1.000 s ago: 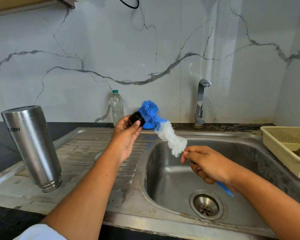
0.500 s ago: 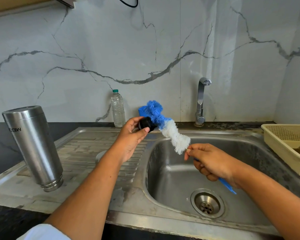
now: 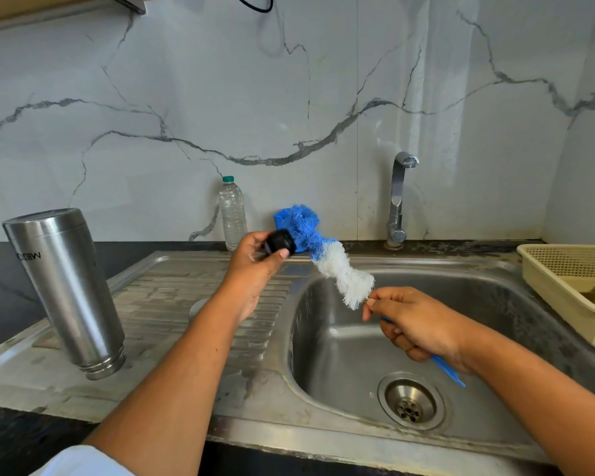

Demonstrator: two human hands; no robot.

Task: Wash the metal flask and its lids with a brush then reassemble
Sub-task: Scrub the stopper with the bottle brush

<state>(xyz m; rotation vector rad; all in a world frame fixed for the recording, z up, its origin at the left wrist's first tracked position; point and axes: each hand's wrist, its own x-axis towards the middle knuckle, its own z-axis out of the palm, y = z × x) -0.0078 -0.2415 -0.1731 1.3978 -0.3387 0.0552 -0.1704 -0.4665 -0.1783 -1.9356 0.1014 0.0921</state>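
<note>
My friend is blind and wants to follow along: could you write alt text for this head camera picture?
A left hand holds a small black lid to a blue-and-white brush gripped by the right hand, above a steel sink. The metal flask stands mouth-down on the draining board at left; a tap and plastic bottle stand behind.

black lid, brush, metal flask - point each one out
black lid [image 3: 279, 242], head view, on its dark round face.
brush [image 3: 344, 276], head view, on the white bristles.
metal flask [image 3: 64, 286], head view, on the middle of its steel body.
</note>
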